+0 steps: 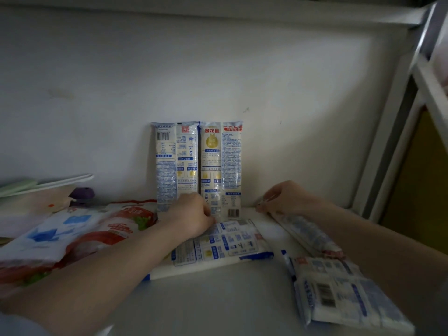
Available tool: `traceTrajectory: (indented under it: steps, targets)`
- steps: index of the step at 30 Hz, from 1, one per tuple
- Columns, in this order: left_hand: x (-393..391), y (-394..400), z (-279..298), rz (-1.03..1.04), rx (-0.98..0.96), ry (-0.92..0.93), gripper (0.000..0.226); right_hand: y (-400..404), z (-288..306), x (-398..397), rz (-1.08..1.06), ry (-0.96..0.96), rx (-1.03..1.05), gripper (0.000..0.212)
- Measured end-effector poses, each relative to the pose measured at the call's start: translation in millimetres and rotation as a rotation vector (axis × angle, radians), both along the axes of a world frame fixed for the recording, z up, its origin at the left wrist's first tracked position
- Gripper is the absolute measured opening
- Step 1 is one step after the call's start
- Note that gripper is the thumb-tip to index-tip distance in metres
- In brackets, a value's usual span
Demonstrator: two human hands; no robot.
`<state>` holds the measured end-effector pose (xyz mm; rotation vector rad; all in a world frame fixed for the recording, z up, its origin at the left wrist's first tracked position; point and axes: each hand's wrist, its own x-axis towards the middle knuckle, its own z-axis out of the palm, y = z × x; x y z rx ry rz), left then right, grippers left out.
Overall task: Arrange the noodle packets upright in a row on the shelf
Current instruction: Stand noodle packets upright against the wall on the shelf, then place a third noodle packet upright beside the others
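Observation:
Two long noodle packets stand upright side by side against the back wall: a blue-and-white one [177, 163] on the left and a yellow-labelled one [221, 163] on the right. In front of them a blue-and-white packet [225, 243] lies flat, and my left hand [194, 215] grips its far end, at the foot of the upright pair. My right hand [283, 197] pinches the top end of another packet [308, 232], which slants from the back corner toward the front right. More packets [344, 292] lie flat at the front right.
Red-and-white and blue-and-white bags [72, 236] are piled on the left of the white shelf [218, 299], with flat plastic lids [43, 184] and a purple object [83, 194] behind them. A white shelf post [392, 132] bounds the right side.

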<state>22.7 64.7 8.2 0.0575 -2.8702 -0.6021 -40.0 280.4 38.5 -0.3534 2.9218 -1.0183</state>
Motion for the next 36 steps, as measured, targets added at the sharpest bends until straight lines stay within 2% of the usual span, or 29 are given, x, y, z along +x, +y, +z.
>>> traceTrajectory:
  steps: [3, 6, 9, 12, 14, 17, 20, 21, 23, 25, 28, 33, 36]
  targets:
    - [4, 13, 4, -0.048, -0.027, -0.046, 0.021, 28, 11, 7, -0.032, -0.017, 0.000, 0.039]
    - [10, 21, 9, -0.065, -0.059, -0.054, 0.029, 42, 11, 12, -0.041, -0.068, 0.045, 0.041]
    - [12, 35, 14, -0.105, 0.009, -0.056, 0.026, 53, 13, 14, -0.075, -0.046, 0.098, 0.046]
    - [10, 67, 17, -0.166, -0.017, -0.062, 0.028, 69, 18, 10, -0.165, 0.001, 0.167, 0.052]
    - [7, 95, 17, -0.202, -0.019, -0.059, 0.028, 82, 17, 7, -0.202, -0.057, 0.251, 0.050]
    - [-5, 132, 13, -0.231, 0.091, -0.117, 0.031, 101, 9, 5, -0.271, -0.237, 0.295, 0.056]
    - [-25, 154, 5, -0.200, 0.218, -0.199, 0.032, 117, -4, 2, -0.324, -0.359, 0.167, 0.083]
    - [-33, 158, 0, -0.176, 0.277, -0.219, 0.034, 120, -7, 2, -0.330, -0.380, 0.124, 0.085]
    - [-44, 162, -8, -0.101, 0.400, -0.264, 0.056, 121, -12, 1, -0.327, -0.414, 0.070, 0.080]
    - [-49, 163, -13, -0.038, 0.558, -0.344, 0.064, 121, -14, 2, -0.317, -0.456, 0.050, 0.070]
    - [-52, 164, -13, 0.029, 0.889, -0.490, 0.061, 122, -17, -1, -0.294, -0.495, 0.017, 0.077]
    - [-46, 171, -13, 0.011, 1.072, -0.573, 0.053, 121, -18, -2, -0.261, -0.551, -0.045, 0.073]
    - [-41, 176, -13, -0.005, 1.122, -0.602, 0.048, 119, -20, 2, -0.225, -0.620, -0.117, 0.087]
